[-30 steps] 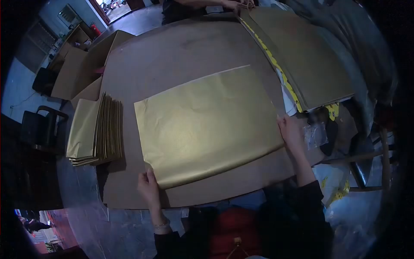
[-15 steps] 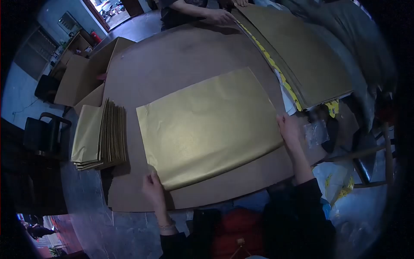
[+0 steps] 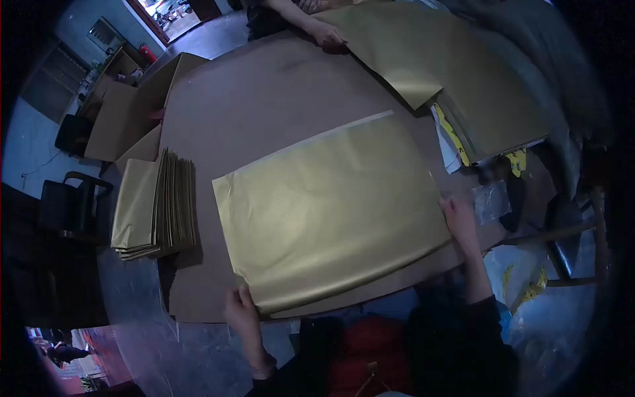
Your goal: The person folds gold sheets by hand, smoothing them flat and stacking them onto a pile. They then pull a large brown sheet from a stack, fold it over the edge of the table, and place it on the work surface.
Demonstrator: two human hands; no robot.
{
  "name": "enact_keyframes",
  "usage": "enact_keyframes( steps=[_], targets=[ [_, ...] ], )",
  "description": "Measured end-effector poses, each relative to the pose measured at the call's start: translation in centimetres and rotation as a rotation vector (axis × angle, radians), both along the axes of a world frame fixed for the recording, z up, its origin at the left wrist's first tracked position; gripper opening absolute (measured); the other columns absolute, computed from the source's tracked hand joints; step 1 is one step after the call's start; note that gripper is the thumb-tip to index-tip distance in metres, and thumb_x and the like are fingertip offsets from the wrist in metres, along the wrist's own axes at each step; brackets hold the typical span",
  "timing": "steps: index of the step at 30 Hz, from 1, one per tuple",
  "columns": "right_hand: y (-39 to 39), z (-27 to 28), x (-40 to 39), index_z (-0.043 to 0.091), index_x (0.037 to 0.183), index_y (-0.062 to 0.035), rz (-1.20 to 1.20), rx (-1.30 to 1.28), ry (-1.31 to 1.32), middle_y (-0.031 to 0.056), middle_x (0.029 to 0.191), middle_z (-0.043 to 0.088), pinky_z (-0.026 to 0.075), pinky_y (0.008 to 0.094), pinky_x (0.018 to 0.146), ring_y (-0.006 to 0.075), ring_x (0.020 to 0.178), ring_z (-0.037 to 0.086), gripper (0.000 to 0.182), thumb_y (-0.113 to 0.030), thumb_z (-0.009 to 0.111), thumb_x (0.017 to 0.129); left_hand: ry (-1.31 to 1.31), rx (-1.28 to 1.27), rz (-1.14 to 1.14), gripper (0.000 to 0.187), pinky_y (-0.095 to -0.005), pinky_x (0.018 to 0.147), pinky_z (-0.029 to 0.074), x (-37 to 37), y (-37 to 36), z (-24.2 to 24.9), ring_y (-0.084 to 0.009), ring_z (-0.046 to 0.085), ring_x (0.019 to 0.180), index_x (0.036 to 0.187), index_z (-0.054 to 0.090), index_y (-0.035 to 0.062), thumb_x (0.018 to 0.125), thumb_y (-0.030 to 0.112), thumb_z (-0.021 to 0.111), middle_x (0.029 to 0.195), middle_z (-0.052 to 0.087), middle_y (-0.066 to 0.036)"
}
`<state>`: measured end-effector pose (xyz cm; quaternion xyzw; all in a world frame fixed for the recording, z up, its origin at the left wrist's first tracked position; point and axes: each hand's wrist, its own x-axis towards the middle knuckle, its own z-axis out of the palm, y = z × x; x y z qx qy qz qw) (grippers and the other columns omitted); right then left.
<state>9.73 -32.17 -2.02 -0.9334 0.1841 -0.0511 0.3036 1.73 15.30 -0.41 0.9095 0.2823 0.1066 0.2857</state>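
A large gold paper sheet (image 3: 331, 212) lies across the middle of the table. Its near edge bends over in a rounded fold, and a pale strip shows along its far edge. My left hand (image 3: 243, 317) is closed on the near left corner. At the right edge, my right hand (image 3: 461, 221) pinches the sheet near its front corner. Both hands are at the ends of the rounded fold. Parts of the fingers are hidden by the paper.
Folded gold papers (image 3: 155, 205) stand stacked at the left, before an open cardboard box (image 3: 126, 119). A co-worker's hand (image 3: 327, 34) holds another gold sheet (image 3: 397, 53) over a large stack (image 3: 489, 112) at far right. A clear plastic bag (image 3: 491, 202) lies near my right hand.
My hands and the gold sheet have shifted toward me, and a pale strip now shows at its far edge. The co-worker has drawn a gold sheet leftward off the far stack.
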Motion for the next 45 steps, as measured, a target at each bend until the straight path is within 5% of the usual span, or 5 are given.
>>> enact_keyframes(
  steps=[11, 14, 18, 26, 45],
  targets=[
    [1.1, 3.5, -1.5, 0.055, 0.086, 0.0007, -0.062, -0.069, 0.089, 0.0244, 0.08, 0.059, 0.043, 0.0485, 0.066, 0.0437, 0.081, 0.057, 0.03, -0.029, 0.056, 0.086, 0.095, 0.03, 0.086, 0.035, -0.0379, 0.056, 0.044, -0.9, -1.5, 2.4, -0.027, 0.057, 0.058, 0.08, 0.056, -0.0008, 0.09, 0.033, 0.056, 0.066, 0.059, -0.015],
    [0.1, 2.2, -1.7, 0.056, 0.084, 0.0003, 0.001, -0.106, 0.094, 0.024, 0.082, 0.06, 0.043, 0.0488, 0.066, 0.0425, 0.081, 0.058, 0.031, -0.031, 0.056, 0.086, 0.1, -0.061, 0.092, 0.034, -0.0392, 0.059, 0.044, -1.6, 0.2, 0.0, -0.0285, 0.057, 0.06, 0.081, 0.056, -0.0011, 0.09, 0.032, 0.057, 0.069, 0.06, -0.016],
    [-0.6, 0.1, -1.2, 0.059, 0.084, 0.0001, -0.033, -0.106, 0.22, 0.0233, 0.082, 0.061, 0.044, 0.0494, 0.067, 0.0415, 0.081, 0.059, 0.033, -0.033, 0.057, 0.085, 0.152, -0.003, 0.082, 0.028, -0.0387, 0.06, 0.047, -0.6, -1.9, 2.8, -0.0268, 0.061, 0.062, 0.088, 0.059, -0.0005, 0.09, 0.027, 0.056, 0.072, 0.063, -0.017],
    [-0.5, -1.0, -1.7, 0.062, 0.085, -0.0008, -0.038, -0.149, 0.061, 0.0218, 0.079, 0.062, 0.046, 0.048, 0.067, 0.0397, 0.078, 0.06, 0.039, -0.039, 0.056, 0.085, 0.07, 0.046, 0.057, 0.034, -0.0403, 0.066, 0.045, -0.9, -1.3, 1.2, -0.0314, 0.06, 0.072, 0.088, 0.057, -0.0008, 0.09, 0.033, 0.055, 0.079, 0.062, -0.019],
    [-0.3, -0.7, -2.0, 0.06, 0.084, 0.0009, -0.086, -0.078, 0.132, 0.0218, 0.081, 0.062, 0.045, 0.0483, 0.068, 0.0402, 0.08, 0.06, 0.036, -0.035, 0.056, 0.087, 0.077, 0.119, 0.051, 0.036, -0.043, 0.062, 0.046, -0.9, -1.1, 0.5, -0.0353, 0.062, 0.069, 0.092, 0.06, 0.0012, 0.09, 0.037, 0.054, 0.077, 0.064, -0.017]
  ],
)
